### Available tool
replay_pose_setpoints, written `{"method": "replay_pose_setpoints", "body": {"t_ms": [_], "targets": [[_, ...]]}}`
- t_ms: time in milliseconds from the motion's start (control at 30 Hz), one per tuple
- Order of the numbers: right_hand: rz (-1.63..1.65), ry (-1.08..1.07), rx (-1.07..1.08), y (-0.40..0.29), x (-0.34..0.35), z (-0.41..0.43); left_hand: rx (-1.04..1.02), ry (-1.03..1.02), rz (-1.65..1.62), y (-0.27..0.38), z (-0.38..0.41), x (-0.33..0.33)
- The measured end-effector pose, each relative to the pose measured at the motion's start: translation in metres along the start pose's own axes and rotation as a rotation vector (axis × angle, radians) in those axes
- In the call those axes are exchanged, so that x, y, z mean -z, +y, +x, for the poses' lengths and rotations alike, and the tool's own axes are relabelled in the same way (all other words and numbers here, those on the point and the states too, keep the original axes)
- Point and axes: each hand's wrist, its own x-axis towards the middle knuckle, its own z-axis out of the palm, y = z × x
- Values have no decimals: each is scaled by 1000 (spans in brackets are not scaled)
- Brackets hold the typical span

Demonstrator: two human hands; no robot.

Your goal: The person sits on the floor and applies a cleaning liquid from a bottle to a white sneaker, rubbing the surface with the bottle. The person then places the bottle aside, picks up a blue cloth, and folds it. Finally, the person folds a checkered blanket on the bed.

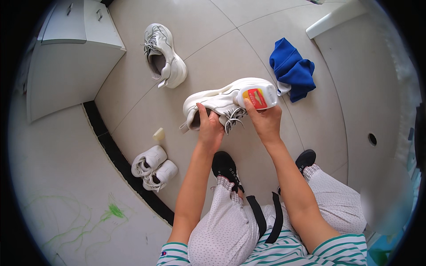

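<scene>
A white lace-up sneaker (213,96) is tilted in front of me, its thick sole facing away. My left hand (213,128) grips it at the ankle opening, fingers inside and thumb over the collar. In my right hand (266,121) is a white plastic bottle (269,94) with a red and yellow label that bears writing. The bottle lies on its side, its narrow end pointing left against or just over the sneaker's upper near the laces; contact is hard to tell. Grey-and-white laces (234,116) hang between my hands.
Another white sneaker (169,60) stands on the tiled floor, far left. A blue cloth (292,69) lies crumpled at right. Near the left wall are a small pale cap (159,134) and a pair of small white shoes (149,161). A white cabinet (73,69) and a pale panel (359,83) flank the floor.
</scene>
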Motion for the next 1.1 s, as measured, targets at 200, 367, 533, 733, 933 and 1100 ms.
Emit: {"method": "replay_pose_setpoints", "body": {"t_ms": [200,367,533,733,933,1100], "targets": [[-35,-148,40,-6,-16,-2,1,-8,-51,0,0,-1],[-99,-179,25,-16,-13,-2,-19,-19,-78,-3,3,5],[-224,-197,316,-22,-21,0,-24,-37,-87,1,3,5],[-284,-240,351,-29,-29,7,-15,-32,-70,1,1,4],[-319,-227,259,-15,-3,16,-28,-64,-133,2,1,9],[-204,-68,177,-3,-19,2,1,24,-88,1,4,-2]]}}
